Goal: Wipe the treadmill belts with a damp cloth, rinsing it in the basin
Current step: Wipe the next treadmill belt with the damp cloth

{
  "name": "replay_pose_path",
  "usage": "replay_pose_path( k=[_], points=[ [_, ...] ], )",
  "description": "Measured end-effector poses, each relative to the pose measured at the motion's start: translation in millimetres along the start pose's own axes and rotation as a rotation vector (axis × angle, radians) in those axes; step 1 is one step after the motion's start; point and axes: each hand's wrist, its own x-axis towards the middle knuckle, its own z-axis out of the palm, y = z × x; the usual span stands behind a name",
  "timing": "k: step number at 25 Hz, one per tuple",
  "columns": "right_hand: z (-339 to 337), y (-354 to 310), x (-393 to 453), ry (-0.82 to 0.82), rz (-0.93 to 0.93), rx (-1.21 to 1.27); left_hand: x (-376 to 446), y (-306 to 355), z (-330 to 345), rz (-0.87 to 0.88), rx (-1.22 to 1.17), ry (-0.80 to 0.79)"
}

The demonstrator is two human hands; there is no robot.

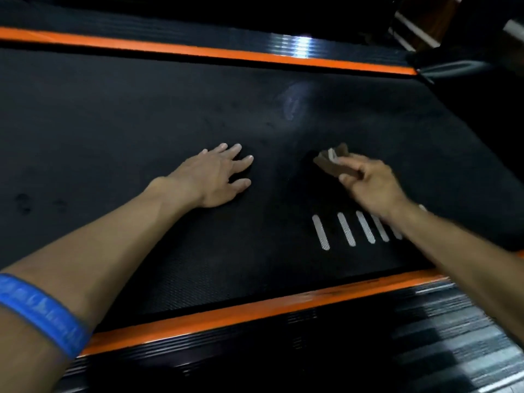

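Observation:
A black textured treadmill belt (pixel 141 131) fills most of the view. My left hand (pixel 218 177) rests flat on the belt with its fingers spread. To its right, my right hand (pixel 371 185) grips a folded brown cloth (pixel 331 161) with a pale edge, holding it against or just above the belt; the hand is blurred. Several white stripes (pixel 347 229) are printed on the belt below my right wrist. The basin is out of view.
Orange trim strips run along the belt's far side (pixel 198 51) and near side (pixel 255 310). A ribbed black side rail (pixel 368 350) lies nearest me. Dark frame parts (pixel 453 66) stand at the upper right. A blue wristband (pixel 42 313) circles my left forearm.

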Motion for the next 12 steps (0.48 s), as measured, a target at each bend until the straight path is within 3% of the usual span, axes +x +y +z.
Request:
replay_pose_path(
  k=[2, 6, 8, 9, 12],
  points=[
    [25, -18, -31, -0.024, -0.122, -0.033, -3, 3, 0, -0.002, 0.029, -0.016],
    [35, -76, -110, -0.43, -0.649, -0.073, -5, 6, -8, -0.002, 0.13, 0.007],
    [26, -65, -97, -0.489, -0.77, -0.083, -6, 10, -17, -0.011, 0.151, -0.024],
    [22, -54, -81, -0.454, -0.775, -0.095, -6, 14, -20, -0.016, 0.17, -0.045],
    [14, 0, -14, -0.067, -0.628, -0.247, -1, 20, -32, -0.023, 0.219, -0.039]
  ],
)
